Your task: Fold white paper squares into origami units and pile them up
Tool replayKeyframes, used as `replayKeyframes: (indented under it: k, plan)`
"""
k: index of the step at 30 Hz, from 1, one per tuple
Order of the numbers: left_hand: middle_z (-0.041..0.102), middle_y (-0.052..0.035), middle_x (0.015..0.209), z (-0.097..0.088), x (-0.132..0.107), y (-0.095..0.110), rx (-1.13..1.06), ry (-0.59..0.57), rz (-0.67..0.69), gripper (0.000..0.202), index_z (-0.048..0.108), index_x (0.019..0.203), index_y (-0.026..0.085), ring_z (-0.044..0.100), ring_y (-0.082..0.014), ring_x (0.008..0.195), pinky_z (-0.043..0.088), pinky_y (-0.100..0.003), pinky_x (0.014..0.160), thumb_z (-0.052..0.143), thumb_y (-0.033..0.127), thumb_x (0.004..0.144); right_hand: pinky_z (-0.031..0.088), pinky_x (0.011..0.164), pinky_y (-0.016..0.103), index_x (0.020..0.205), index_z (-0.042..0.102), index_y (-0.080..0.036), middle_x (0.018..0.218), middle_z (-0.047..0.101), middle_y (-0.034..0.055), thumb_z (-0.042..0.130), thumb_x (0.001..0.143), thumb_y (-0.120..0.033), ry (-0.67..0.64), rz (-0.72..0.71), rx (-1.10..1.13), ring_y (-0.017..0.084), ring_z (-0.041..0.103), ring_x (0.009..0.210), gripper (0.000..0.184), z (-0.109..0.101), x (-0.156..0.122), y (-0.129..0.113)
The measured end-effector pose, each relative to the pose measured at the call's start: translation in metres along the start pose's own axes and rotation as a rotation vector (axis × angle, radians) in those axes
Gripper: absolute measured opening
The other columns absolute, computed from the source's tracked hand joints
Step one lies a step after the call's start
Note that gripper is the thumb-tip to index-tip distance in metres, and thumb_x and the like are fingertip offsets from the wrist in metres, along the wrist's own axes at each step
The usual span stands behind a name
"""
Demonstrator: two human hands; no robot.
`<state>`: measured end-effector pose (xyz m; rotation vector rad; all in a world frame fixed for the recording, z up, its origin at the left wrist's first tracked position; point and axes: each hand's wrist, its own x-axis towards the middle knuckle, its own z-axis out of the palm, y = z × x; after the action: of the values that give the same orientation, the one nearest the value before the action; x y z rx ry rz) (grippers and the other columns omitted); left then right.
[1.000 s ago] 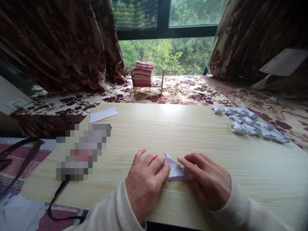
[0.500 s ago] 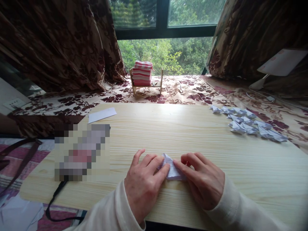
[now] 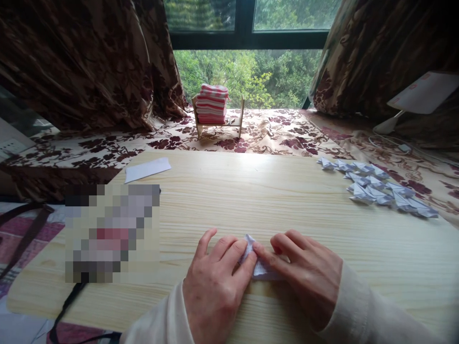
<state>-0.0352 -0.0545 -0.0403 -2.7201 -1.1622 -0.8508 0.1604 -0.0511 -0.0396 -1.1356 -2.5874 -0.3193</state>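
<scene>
A small folded sheet of paper (image 3: pixel 263 271) with faint printed lines lies on the wooden table near its front edge, partly hidden under my fingers. My left hand (image 3: pixel 218 279) grips its left side, thumb and index finger closed on the paper, with the little finger raised. From the other side, my right hand (image 3: pixel 310 277) presses the upper fold with its index fingertip, close to the left thumb. The right thumb is hidden beneath the hand, and the remaining right fingers are curled.
Several folded white paper pieces (image 3: pixel 376 186) sit in rows at the table's far right. A flat white paper strip (image 3: pixel 148 169) lies at the back left, beside a pixelated object with a black strap (image 3: pixel 66 303). Behind the table, a small wooden stand (image 3: pixel 241 119) bears folded pink-striped cloths (image 3: pixel 212 105).
My right index fingertip has slid slightly left along the paper's fold, nearer the left thumb. More of the paper is now covered. The camera view has shifted a little.
</scene>
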Motion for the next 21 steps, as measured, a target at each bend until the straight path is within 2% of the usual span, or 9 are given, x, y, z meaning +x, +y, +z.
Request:
replayKeyframes:
  k: [6, 11, 14, 18, 21]
  plan:
    - [0.068, -0.0031, 0.103, 0.002, -0.001, -0.001, -0.02, 0.007, -0.021, 0.034, 0.065, 0.101, 0.019, 0.055, -0.018, 0.098, 0.025, -0.04, 0.1, 0.032, 0.02, 0.095, 0.034, 0.05, 0.029, 0.106, 0.06, -0.016, 0.07, 0.054, 0.0049, 0.039, 0.089, -0.017, 0.059, 0.019, 0.058, 0.017, 0.043, 0.062, 0.027, 0.01, 0.008, 0.002]
    - [0.068, -0.0044, 0.101, 0.003, 0.001, -0.003, -0.027, 0.016, -0.017, 0.034, 0.066, 0.1, 0.018, 0.055, -0.0179, 0.098, 0.028, -0.04, 0.099, 0.032, 0.018, 0.094, 0.033, 0.049, 0.028, 0.104, 0.062, -0.017, 0.068, 0.056, 0.0034, 0.05, 0.084, -0.019, 0.033, -0.025, 0.082, 0.016, 0.043, 0.06, 0.023, 0.018, 0.031, 0.008]
    - [0.068, -0.0038, 0.102, 0.002, 0.002, -0.003, -0.011, 0.028, -0.02, 0.032, 0.066, 0.097, 0.02, 0.055, -0.018, 0.099, 0.028, -0.041, 0.099, 0.034, 0.019, 0.094, 0.035, 0.05, 0.027, 0.107, 0.062, -0.017, 0.071, 0.058, 0.0039, 0.056, 0.079, -0.018, -0.032, -0.025, 0.121, 0.016, 0.045, 0.062, 0.028, 0.019, 0.041, 0.017]
    - [0.067, -0.0031, 0.102, 0.001, 0.002, -0.004, 0.014, -0.001, -0.007, 0.032, 0.065, 0.099, 0.021, 0.055, -0.0183, 0.097, 0.028, -0.042, 0.097, 0.033, 0.019, 0.094, 0.04, 0.057, 0.025, 0.117, 0.056, -0.02, 0.079, 0.059, 0.0035, 0.052, 0.077, -0.011, -0.14, -0.019, 0.326, 0.015, 0.047, 0.066, 0.042, 0.006, 0.028, 0.025]
    - [0.067, -0.0037, 0.104, 0.001, 0.002, -0.003, 0.025, -0.002, 0.018, 0.033, 0.064, 0.101, 0.02, 0.055, -0.0189, 0.097, 0.028, -0.043, 0.097, 0.033, 0.02, 0.095, 0.037, 0.053, 0.024, 0.116, 0.056, -0.022, 0.079, 0.056, 0.0041, 0.049, 0.077, -0.011, -0.142, -0.005, 0.262, 0.015, 0.047, 0.067, 0.042, -0.008, 0.007, 0.019]
